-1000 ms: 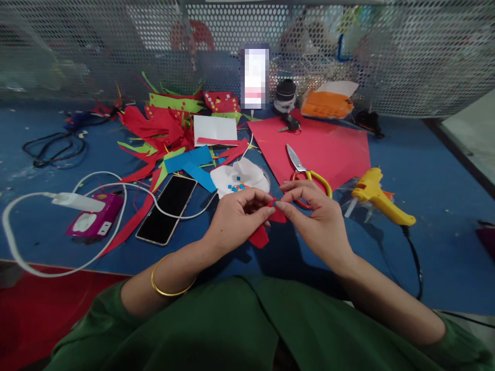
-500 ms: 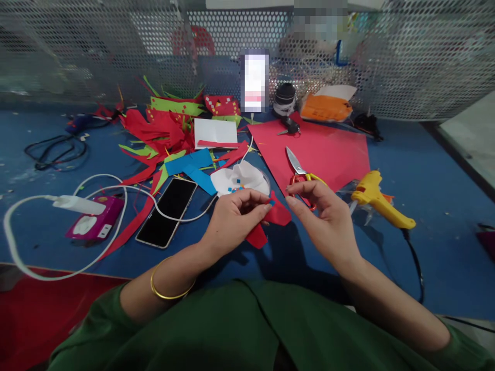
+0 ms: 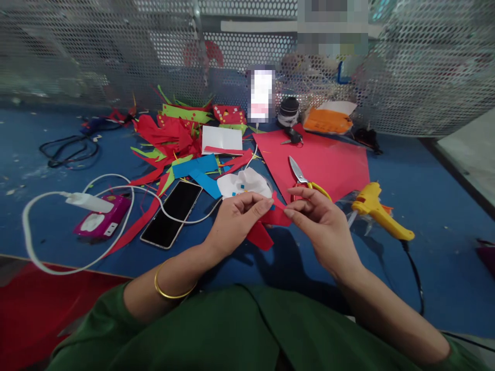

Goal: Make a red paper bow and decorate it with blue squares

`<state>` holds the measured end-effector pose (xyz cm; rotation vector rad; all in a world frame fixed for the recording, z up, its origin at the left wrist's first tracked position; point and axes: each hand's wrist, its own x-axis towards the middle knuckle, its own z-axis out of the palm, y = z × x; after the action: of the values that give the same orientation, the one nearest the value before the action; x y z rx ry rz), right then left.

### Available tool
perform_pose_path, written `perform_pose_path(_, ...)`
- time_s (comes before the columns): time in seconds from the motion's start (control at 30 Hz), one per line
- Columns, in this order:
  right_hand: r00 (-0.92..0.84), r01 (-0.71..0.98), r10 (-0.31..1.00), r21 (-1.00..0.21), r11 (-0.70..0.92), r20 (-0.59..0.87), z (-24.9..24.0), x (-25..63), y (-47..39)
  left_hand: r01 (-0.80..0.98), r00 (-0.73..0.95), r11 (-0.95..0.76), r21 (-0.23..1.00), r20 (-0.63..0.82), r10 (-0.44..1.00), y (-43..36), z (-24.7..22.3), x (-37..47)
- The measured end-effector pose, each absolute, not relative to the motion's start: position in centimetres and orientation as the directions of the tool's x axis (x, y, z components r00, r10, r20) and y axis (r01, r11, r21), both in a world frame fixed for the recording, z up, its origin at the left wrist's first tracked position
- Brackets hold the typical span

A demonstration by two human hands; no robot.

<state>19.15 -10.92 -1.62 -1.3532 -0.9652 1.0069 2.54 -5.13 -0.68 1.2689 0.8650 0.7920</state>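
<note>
My left hand point(image 3: 237, 219) is closed, thumb against fingertips, on a red paper cutout point(image 3: 261, 237) whose pointed flaps stick out below and to the right. A small blue square shows on the cutout by the thumb. My right hand point(image 3: 323, 224) pinches the cutout's right edge between thumb and a fingertip, its index finger held apart. Just behind my left hand lies a white cloth or paper point(image 3: 242, 181) in a clear dish, with small coloured squares on it. Scissors point(image 3: 298, 170) with red and yellow handles lie behind my right hand.
A yellow glue gun point(image 3: 381, 211) lies at right, its cord running down. At left are a dark phone point(image 3: 172, 214), a purple box point(image 3: 104, 219) and a looped white cable. Behind are red paper scraps point(image 3: 166, 136), a red sheet point(image 3: 328, 165), keys point(image 3: 293, 135) and a lit phone screen.
My right hand has moved slightly left, and its thumb and finger now meet the cutout's edge. My left hand keeps hold of the cutout. The view has tilted up a little.
</note>
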Motion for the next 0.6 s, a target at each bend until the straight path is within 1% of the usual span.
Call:
perform_pose_path(0.27, 0.272, 0.009, 0.962, -0.999, -0.038, -0.034, -1.69, 18.71, -11.25, 0.060, 0.442, 0.041, 0.997, -0.064, 0.895, -4.95, -0.80, 2.37)
perform_pose_path(0.47, 0.363, -0.032, 0.931, -0.999, 0.042, 0.027, -1.96, 18.77, -11.06, 0.015, 0.511, 0.236, 0.972, -0.210, 0.834, -4.95, -0.52, 2.15)
perform_pose_path(0.53, 0.392, -0.020, 0.919, -0.998, 0.054, 0.042, -2.06, 18.61, -10.89, 0.034, 0.544, 0.254, 0.966, -0.232, 0.807, -4.98, -0.37, 2.11)
perform_pose_path(0.6, 0.386, 0.020, 0.921, -0.998, 0.052, 0.056, -1.88, 18.54, -10.81, 0.052, 0.557, 0.263, 0.963, -0.247, 0.793, -4.99, -0.33, 2.10)
